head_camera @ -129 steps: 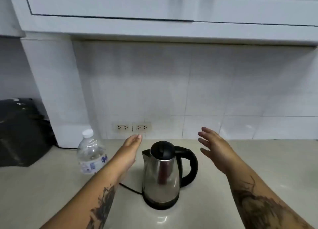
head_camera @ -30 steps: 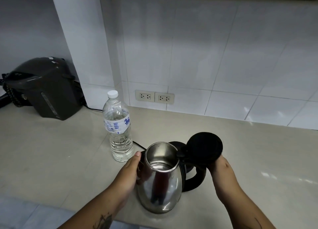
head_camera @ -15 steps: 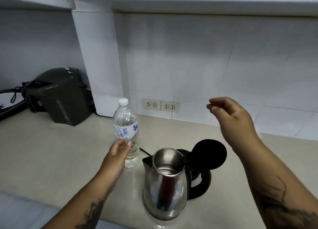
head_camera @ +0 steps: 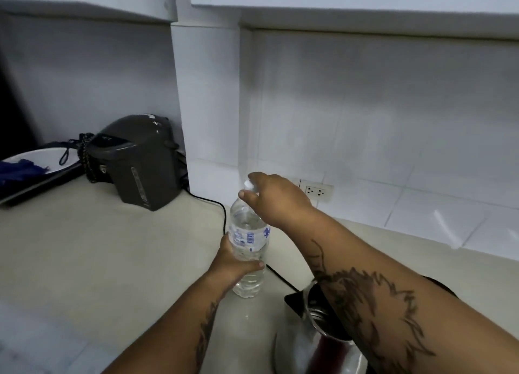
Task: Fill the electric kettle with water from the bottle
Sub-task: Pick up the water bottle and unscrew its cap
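A clear plastic water bottle point(head_camera: 248, 238) with a blue-printed label stands upright on the beige counter point(head_camera: 98, 255). My left hand point(head_camera: 233, 261) is wrapped around its lower half. My right hand point(head_camera: 273, 199) reaches across from the right, its fingers closed on the white cap point(head_camera: 248, 184). The steel electric kettle point(head_camera: 311, 342) stands at the bottom right with its lid open; my right forearm crosses over it and hides most of it.
A dark grey hot-water dispenser point(head_camera: 137, 160) stands at the back left beside a white dish on a dark tray point(head_camera: 36, 174). A black cord point(head_camera: 222, 208) runs across the counter. Wall sockets point(head_camera: 318, 191) sit behind the bottle. A white pillar point(head_camera: 207, 92) juts out.
My left hand has closed around the bottle. My right hand has swung left from above the kettle onto the cap. The view has shifted left and closer.
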Tool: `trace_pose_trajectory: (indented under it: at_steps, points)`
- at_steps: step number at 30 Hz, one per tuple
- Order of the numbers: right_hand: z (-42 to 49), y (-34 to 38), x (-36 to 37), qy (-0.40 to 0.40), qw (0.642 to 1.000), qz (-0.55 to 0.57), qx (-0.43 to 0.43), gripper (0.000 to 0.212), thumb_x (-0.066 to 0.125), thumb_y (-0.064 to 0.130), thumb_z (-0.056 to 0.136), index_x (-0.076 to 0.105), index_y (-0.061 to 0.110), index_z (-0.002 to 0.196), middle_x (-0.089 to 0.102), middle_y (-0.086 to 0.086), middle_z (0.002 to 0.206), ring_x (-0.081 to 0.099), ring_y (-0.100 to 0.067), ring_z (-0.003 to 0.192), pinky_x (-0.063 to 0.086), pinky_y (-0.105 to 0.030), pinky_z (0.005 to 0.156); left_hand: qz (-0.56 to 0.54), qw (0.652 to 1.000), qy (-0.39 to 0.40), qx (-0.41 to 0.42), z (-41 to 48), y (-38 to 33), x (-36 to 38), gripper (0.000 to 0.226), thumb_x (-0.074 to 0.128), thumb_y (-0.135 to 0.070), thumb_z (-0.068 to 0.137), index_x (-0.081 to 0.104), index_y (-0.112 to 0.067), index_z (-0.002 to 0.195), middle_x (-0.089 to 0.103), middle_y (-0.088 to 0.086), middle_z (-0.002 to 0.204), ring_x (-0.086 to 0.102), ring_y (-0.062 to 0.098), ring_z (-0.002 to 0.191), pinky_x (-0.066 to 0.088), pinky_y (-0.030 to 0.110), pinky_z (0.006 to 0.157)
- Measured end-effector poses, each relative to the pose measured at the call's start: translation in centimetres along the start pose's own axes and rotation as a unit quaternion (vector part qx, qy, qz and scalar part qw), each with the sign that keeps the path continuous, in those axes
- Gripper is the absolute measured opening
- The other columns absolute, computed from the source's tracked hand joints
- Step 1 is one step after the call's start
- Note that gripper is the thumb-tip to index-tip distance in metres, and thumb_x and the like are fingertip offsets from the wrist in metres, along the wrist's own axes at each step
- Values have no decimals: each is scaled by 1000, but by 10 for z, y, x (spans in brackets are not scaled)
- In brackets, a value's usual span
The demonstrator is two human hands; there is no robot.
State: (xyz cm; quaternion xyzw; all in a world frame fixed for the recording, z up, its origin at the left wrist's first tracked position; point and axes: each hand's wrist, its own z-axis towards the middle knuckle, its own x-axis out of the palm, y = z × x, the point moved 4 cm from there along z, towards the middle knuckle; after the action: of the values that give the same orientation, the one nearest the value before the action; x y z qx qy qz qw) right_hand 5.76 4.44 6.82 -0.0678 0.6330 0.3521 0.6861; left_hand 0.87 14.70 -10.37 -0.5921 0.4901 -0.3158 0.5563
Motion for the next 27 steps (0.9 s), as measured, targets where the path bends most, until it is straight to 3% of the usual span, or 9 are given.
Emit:
trace_pose_trajectory:
  at_steps: [3, 7, 10, 12, 15, 18, 20, 23, 27]
  points:
    - [15, 0, 9, -26, 998, -62, 1, 46, 36, 54, 93, 50, 21, 121, 57, -6, 105, 58, -31, 98, 41, -35, 65, -22, 999, -33, 26, 12, 13, 5, 104, 97, -32, 40, 45, -28, 131, 66, -4, 122, 65, 16, 111, 52, 47, 101]
    - [26, 6, 6, -54, 989, -134, 32, 47, 32, 58, 93, 55, 17, 95, 54, -1, 76, 53, -26, 73, 33, -30, 53, -22, 996, -57, 63, 11, 15, 13, 112, 97, -31, 45, 36, -31, 139, 62, -4, 129, 62, 15, 115, 52, 39, 100]
    - [32, 8, 3, -44, 984, -163, 62, 37, 36, 40, 94, 49, 14, 71, 46, -1, 65, 43, -19, 55, 28, -26, 47, 5, 992, -90, 93, 10, 15, 14, 101, 96, -23, 55, 38, -26, 138, 62, -1, 127, 62, 18, 112, 52, 40, 100]
    - [32, 6, -2, -40, 985, -156, 55, 36, 37, 33, 92, 43, 16, 62, 46, -1, 63, 40, -18, 53, 27, -25, 47, 28, 989, -102, 105, 7, 12, 10, 92, 93, -28, 54, 42, -34, 131, 66, -7, 118, 65, 10, 104, 54, 36, 94]
    - [21, 9, -22, -66, 989, -133, -2, 34, 39, 38, 91, 46, 16, 65, 45, 0, 61, 45, -23, 59, 26, -27, 47, 52, 988, -84, 117, -2, 0, -6, 81, 94, -25, 56, 45, -46, 117, 68, -21, 104, 65, -5, 93, 54, 27, 85]
    - [0, 20, -52, -76, 988, -93, -95, 33, 41, 47, 92, 56, 20, 82, 53, 0, 68, 51, -25, 70, 34, -30, 52, 68, 988, -44, 134, -15, -20, -24, 79, 94, -23, 55, 51, -39, 119, 72, -20, 101, 69, -1, 93, 55, 24, 83]
    - [-20, 25, -74, -48, 986, -52, -154, 26, 42, 47, 93, 59, 27, 97, 58, 2, 84, 54, -20, 82, 45, -34, 66, 80, 985, -9, 152, -31, -37, -32, 77, 94, -15, 57, 51, -41, 116, 70, -27, 104, 68, -2, 94, 54, 17, 78]
    - [-50, 25, -102, -23, 979, 15, -204, 16, 50, 31, 94, 61, 33, 106, 56, 9, 98, 54, -12, 92, 46, -28, 78, 99, 980, 46, 168, -58, -61, -41, 80, 92, -8, 58, 50, -43, 116, 69, -28, 107, 68, -2, 98, 54, 13, 74]
    - [-88, 17, -136, -46, 963, 116, -237, 27, 55, 4, 89, 63, 28, 99, 57, 9, 107, 53, -4, 95, 41, -16, 79, 128, 971, 110, 172, -95, -83, -45, 90, 91, -23, 46, 48, -45, 122, 70, -19, 117, 68, 6, 108, 54, 24, 88]
